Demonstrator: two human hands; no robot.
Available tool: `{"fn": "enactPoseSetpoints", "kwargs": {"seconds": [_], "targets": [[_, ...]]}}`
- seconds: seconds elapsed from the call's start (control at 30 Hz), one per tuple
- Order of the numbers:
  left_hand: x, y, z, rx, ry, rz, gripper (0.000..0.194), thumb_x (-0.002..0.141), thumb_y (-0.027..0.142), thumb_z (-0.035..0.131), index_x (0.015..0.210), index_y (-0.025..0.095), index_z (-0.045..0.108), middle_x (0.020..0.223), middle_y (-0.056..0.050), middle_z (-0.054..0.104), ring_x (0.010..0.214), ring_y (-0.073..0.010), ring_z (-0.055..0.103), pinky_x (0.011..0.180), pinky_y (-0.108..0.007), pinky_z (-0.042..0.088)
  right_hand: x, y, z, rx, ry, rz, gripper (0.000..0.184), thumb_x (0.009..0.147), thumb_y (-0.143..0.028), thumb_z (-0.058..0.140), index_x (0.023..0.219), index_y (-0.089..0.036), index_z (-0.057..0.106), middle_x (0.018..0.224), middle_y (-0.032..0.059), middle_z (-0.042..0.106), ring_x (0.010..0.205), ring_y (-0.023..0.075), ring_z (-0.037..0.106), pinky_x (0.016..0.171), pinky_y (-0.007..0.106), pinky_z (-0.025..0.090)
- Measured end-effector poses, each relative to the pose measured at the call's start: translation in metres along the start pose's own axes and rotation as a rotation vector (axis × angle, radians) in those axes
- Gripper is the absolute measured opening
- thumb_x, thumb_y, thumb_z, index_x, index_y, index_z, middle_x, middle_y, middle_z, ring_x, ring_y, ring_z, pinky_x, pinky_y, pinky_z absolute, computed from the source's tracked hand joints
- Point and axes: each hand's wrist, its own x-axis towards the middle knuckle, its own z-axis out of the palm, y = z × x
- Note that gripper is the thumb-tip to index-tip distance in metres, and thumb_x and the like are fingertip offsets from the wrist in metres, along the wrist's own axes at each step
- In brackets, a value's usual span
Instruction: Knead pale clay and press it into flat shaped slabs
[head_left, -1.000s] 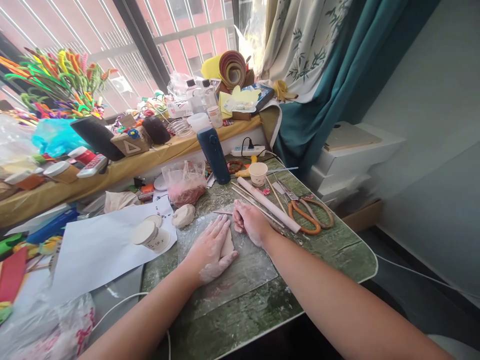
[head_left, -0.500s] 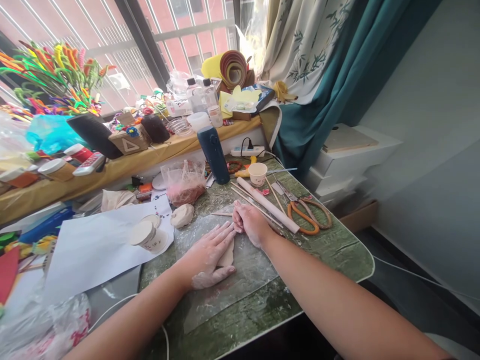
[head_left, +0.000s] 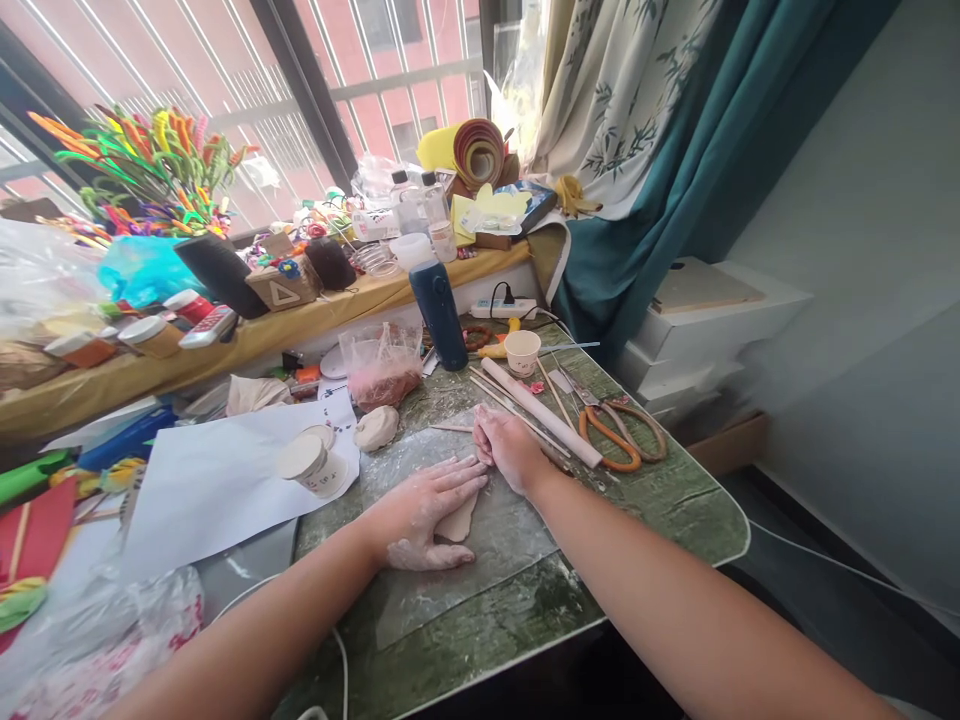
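Note:
My left hand (head_left: 431,508) lies flat, fingers stretched, over a flattened piece of pale clay (head_left: 459,520) that shows between thumb and forefinger. Beneath it is a clear plastic sheet (head_left: 510,550) dusted with white. My right hand (head_left: 504,448) is closed in a fist at the tips of the left fingers; whatever it may grip is hidden. White residue covers both hands. Just beyond the left hand sits a lump of pale clay (head_left: 376,428). A thin pointed stick (head_left: 452,429) lies beside the right fist.
Right of my hands lie a rolling pin (head_left: 540,412), thin sticks and orange-handled scissors (head_left: 619,435). Behind stand a paper cup (head_left: 523,352) and a dark blue bottle (head_left: 439,318). Stacked paper cups (head_left: 309,462) stand on white paper (head_left: 202,480) at left. A crowded windowsill runs behind.
The view has shifted slightly, so the scene sits a little further right and lower. Both hands keep nearly the same pose on the sheet.

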Motion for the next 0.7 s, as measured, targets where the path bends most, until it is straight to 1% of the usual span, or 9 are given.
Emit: {"fn": "enactPoseSetpoints", "kwargs": {"seconds": [0.17,0.23,0.27,0.33,0.37,0.43,0.57,0.63,0.7], "targets": [[-0.001,0.001,-0.004,-0.029,-0.035,0.067,0.087,0.084,0.06,0.065,0.156,0.02,0.036,0.161,-0.015,0.037,0.151,-0.0339,0.031,0.125,-0.053,0.026,-0.003,0.003,0.0,-0.061,-0.003,0.011,0.052,0.085,-0.067,0.063,0.061,-0.022,0.05,0.052,-0.0059,0.041,0.044,0.0105,0.034,0.043,0.027,0.025],[-0.003,0.0,-0.007,-0.038,-0.001,0.062,0.079,0.087,0.056,0.064,0.153,0.021,0.041,0.16,-0.014,0.04,0.151,-0.0326,0.031,0.124,-0.052,0.028,-0.003,0.002,0.0,-0.055,0.004,0.008,0.052,0.085,-0.067,0.063,0.061,-0.023,0.049,0.051,-0.0061,0.04,0.044,0.0106,0.033,0.043,0.027,0.025],[-0.003,0.0,-0.007,-0.033,0.047,0.026,0.071,0.09,0.052,0.061,0.151,0.021,0.044,0.159,-0.013,0.042,0.151,-0.0316,0.031,0.123,-0.051,0.03,-0.003,0.002,0.001,-0.044,0.008,0.005,0.053,0.085,-0.068,0.062,0.06,-0.023,0.049,0.051,-0.0062,0.039,0.044,0.0105,0.032,0.043,0.026,0.025],[-0.003,-0.001,-0.007,0.002,0.201,-0.137,0.053,0.096,0.043,0.051,0.144,0.021,0.052,0.157,-0.012,0.046,0.15,-0.0296,0.034,0.122,-0.051,0.034,-0.002,-0.001,0.002,-0.01,0.018,-0.004,0.054,0.085,-0.069,0.061,0.06,-0.023,0.048,0.051,-0.0064,0.038,0.044,0.0103,0.03,0.043,0.026,0.025],[-0.003,-0.001,-0.005,0.027,0.276,-0.247,0.048,0.098,0.039,0.046,0.141,0.02,0.054,0.156,-0.012,0.047,0.15,-0.0294,0.035,0.121,-0.051,0.036,-0.002,-0.002,0.002,0.011,0.023,-0.008,0.055,0.086,-0.069,0.06,0.059,-0.023,0.047,0.051,-0.0065,0.037,0.044,0.0102,0.03,0.043,0.026,0.025],[0.001,0.001,0.004,0.084,0.356,-0.454,0.048,0.1,0.037,0.042,0.14,0.015,0.054,0.156,-0.016,0.045,0.149,-0.0314,0.035,0.12,-0.055,0.035,-0.002,-0.005,0.003,0.051,0.032,-0.014,0.055,0.085,-0.069,0.06,0.059,-0.023,0.046,0.052,-0.0065,0.037,0.045,0.0098,0.029,0.042,0.025,0.026],[0.011,0.014,0.03,0.195,0.254,-0.648,0.075,0.096,0.054,0.045,0.152,0.004,0.038,0.162,-0.025,0.031,0.152,-0.0409,0.022,0.121,-0.062,0.027,-0.003,-0.008,0.003,0.117,0.043,-0.016,0.055,0.085,-0.068,0.062,0.059,-0.022,0.046,0.053,-0.0065,0.038,0.045,0.0086,0.028,0.043,0.024,0.027],[0.014,0.02,0.039,0.229,0.23,-0.668,0.079,0.097,0.056,0.042,0.154,0.002,0.033,0.163,-0.025,0.027,0.153,-0.0406,0.019,0.121,-0.06,0.027,-0.003,-0.008,0.002,0.14,0.043,-0.011,0.055,0.085,-0.067,0.061,0.059,-0.022,0.045,0.053,-0.0067,0.038,0.044,0.0084,0.027,0.043,0.024,0.026],[0.015,0.024,0.041,0.244,0.205,-0.639,0.078,0.098,0.056,0.039,0.155,0.003,0.031,0.163,-0.024,0.027,0.154,-0.0382,0.019,0.122,-0.058,0.026,-0.003,-0.008,0.001,0.153,0.036,-0.003,0.054,0.086,-0.066,0.061,0.059,-0.022,0.045,0.052,-0.0069,0.037,0.044,0.0083,0.027,0.043,0.024,0.026]]}}
